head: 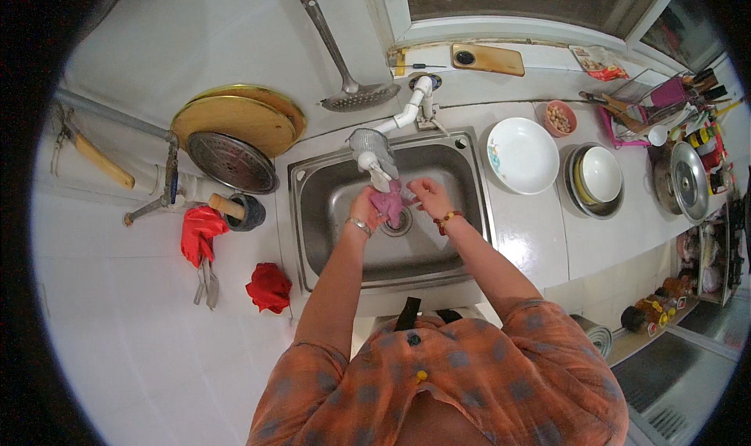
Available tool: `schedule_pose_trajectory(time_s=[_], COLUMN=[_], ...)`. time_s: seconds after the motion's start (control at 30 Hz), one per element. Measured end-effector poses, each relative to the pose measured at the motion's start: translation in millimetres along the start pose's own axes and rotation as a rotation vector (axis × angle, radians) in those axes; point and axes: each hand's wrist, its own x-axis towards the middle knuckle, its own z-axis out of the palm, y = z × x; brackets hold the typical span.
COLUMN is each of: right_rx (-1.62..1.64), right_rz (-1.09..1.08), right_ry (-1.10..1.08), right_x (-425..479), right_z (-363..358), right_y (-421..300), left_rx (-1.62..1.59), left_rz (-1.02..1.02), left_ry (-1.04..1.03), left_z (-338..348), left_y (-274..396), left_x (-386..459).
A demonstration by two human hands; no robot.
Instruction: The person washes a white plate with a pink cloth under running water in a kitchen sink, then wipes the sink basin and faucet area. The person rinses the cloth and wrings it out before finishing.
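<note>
Over the stainless steel sink (328,258), my left hand (366,208) grips a wet-looking pink cloth (387,204) beneath the faucet. The cloth hangs above the drain (396,223). My right hand (429,196) is at the cloth's right side, fingers bent; whether they pinch its edge is unclear. A white faucet (405,117) with a grey cloth or mesh wrap (371,144) round its spout reaches over the basin from the back wall. The white spout tip (375,170) is just above the pink cloth and partly covers it.
Right of the sink stand a white plate (523,155), stacked bowls (601,175), a small pink bowl of nuts or beans (560,118) and a lidded metal pot (687,182). Left are round wooden boards (234,120), a stone mortar (249,212) and red cloths (269,287). A skimmer (358,95) hangs behind.
</note>
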Motion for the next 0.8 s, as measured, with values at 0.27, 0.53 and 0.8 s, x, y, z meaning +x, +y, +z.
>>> schedule_pose_trajectory(time_s=[0.27, 0.53, 0.8], right_rx=[-0.884, -1.734, -1.804], right_rz=[-1.1, -1.308, -1.267], right_ry=[-0.218, -0.642, -0.674], right_x=[-54.1, -27.7, -15.5], right_z=[13.3, 40.5, 63.6], right_y=[-168.1, -206.1, -217.4], left_rx=[0.148, 0.359, 0.295], left_rz=[0.05, 0.098, 0.137], left_ry=[-0.037, 0.17, 0.19], left_z=[12.4, -28.0, -30.5], left_y=[11.0, 8.0, 11.9], left_x=[-15.0, -11.0, -43.3])
